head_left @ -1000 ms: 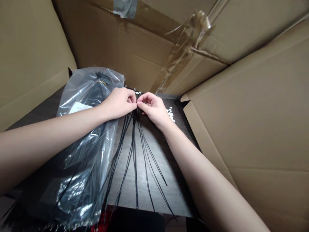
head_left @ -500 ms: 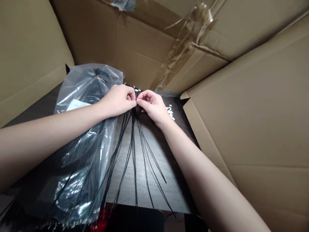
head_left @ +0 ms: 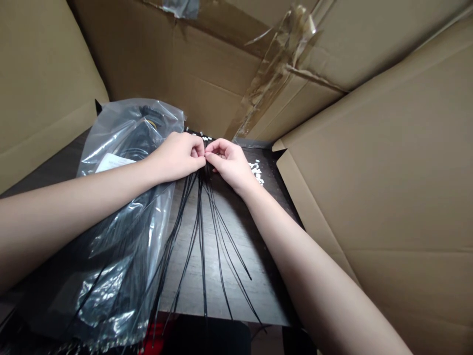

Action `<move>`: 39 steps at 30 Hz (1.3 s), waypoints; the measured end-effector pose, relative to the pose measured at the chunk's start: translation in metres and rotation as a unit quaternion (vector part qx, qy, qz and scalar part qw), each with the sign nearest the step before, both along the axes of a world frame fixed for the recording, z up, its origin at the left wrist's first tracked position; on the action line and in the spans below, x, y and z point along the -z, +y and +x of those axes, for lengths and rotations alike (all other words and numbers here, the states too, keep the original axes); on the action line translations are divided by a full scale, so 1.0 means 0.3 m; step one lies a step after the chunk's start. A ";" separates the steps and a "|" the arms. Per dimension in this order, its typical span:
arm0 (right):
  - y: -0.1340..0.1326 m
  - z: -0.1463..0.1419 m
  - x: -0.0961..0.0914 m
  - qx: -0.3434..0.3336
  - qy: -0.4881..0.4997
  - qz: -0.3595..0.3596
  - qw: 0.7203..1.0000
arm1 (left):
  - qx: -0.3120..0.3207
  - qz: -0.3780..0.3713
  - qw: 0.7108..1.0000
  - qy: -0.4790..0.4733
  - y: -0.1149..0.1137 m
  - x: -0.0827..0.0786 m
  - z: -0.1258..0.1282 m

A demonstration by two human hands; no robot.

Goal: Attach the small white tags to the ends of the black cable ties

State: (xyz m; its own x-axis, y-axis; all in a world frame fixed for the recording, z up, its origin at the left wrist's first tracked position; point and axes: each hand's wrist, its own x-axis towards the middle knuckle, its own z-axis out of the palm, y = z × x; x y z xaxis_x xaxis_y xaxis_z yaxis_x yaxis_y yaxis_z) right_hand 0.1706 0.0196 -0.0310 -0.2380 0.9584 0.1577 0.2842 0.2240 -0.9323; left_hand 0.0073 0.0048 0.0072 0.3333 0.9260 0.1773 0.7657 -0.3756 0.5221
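A bunch of long black cable ties (head_left: 201,231) fans out toward me over a dark wooden tabletop (head_left: 254,291). My left hand (head_left: 177,155) is closed in a pinch on the far ends of the ties. My right hand (head_left: 229,162) meets it fingertip to fingertip, also pinched on the tie heads. Under my left forearm lies a clear plastic bag (head_left: 118,231) filled with more black ties.
Brown cardboard sheets (head_left: 388,162) wall in the table on the left, back and right. Torn packing tape (head_left: 277,69) hangs from the back flap. Small white bits (head_left: 256,171) lie on the table beyond my right hand. Something red shows below the table's near edge (head_left: 151,337).
Both hands stay pinched together on the tie ends. The whole view has drifted slightly, so hands and bag sit a little further left and higher.
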 end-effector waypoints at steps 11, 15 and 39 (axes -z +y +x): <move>-0.003 -0.001 -0.005 0.002 0.006 -0.010 1.000 | 0.014 0.013 1.000 -0.001 0.005 0.008 -0.008; -0.004 -0.001 -0.005 0.001 0.009 -0.009 1.000 | 0.015 0.024 1.000 -0.009 0.009 0.014 -0.011; -0.005 -0.005 0.000 0.029 -0.026 0.016 0.999 | 0.011 0.016 1.000 -0.018 0.006 0.018 -0.009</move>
